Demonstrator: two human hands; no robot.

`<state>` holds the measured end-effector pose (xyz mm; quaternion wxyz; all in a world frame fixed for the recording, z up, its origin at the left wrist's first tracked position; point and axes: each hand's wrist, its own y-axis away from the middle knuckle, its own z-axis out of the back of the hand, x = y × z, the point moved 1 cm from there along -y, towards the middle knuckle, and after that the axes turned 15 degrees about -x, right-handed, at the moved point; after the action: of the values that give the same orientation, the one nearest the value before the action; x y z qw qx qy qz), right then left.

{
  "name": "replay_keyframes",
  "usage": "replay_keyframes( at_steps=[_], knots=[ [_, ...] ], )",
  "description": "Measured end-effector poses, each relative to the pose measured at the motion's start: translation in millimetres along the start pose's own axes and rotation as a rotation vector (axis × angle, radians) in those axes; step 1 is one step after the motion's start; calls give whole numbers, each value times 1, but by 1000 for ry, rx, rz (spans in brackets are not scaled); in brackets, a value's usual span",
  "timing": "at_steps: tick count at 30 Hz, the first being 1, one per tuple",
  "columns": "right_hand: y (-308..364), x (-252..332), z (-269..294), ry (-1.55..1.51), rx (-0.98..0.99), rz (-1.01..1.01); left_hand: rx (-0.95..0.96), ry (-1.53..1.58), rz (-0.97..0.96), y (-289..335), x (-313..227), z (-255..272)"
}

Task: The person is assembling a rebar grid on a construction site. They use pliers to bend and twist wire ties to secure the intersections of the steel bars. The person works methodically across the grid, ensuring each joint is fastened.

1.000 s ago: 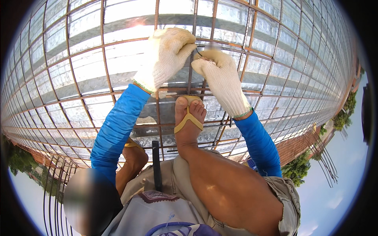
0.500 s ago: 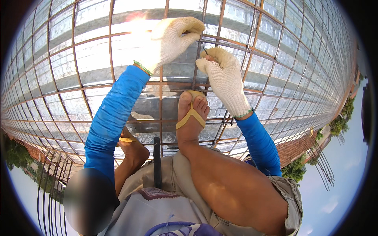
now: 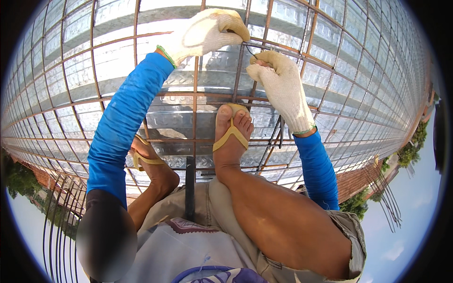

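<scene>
Both my hands wear cream knitted gloves over a grid of rusty rebar. My right hand pinches a thin dark tie wire between thumb and fingertips. This wire curves up toward a bar crossing beside the fingertips of my left hand. The left fingers are curled closed at that crossing; whatever they grip is hidden by the glove. Blue sleeves cover both forearms.
Ribbed galvanized metal decking lies under the grid. My right foot, in a yellow sandal, rests between the hands and my body; my left foot is farther left. Upright rebar stands at lower left, more at right.
My right hand has shifted right, away from the left one, and more of the wire shows between them. The left hand has moved slightly farther off. My left foot appears farther left.
</scene>
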<state>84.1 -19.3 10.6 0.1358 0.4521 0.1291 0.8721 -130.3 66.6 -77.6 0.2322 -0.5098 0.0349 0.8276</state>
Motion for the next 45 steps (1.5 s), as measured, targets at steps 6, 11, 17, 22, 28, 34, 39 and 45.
replay_keyframes(
  at_steps=[6,11,17,22,28,34,39,45],
  knots=[
    [1,1,0,12,44,-78,92,65,-15,-2,11,5],
    [2,-13,-2,19,-25,-39,98,72,-53,-4,8,4],
    [1,-14,-2,39,-34,-35,83,104,-130,-16,-28,20],
    [4,-12,-4,-24,-43,-28,-95,-104,-39,1,-13,-7],
    [-7,-6,-2,-51,-19,75,-297,-152,-154,26,-20,-23],
    [-46,21,17,-15,170,-36,-327,-122,-169,37,-18,-23],
    [-67,21,11,160,105,502,-350,-205,-190,40,-24,-26],
    [-79,39,9,61,226,-168,-203,-420,-375,30,-40,-14]
  ],
)
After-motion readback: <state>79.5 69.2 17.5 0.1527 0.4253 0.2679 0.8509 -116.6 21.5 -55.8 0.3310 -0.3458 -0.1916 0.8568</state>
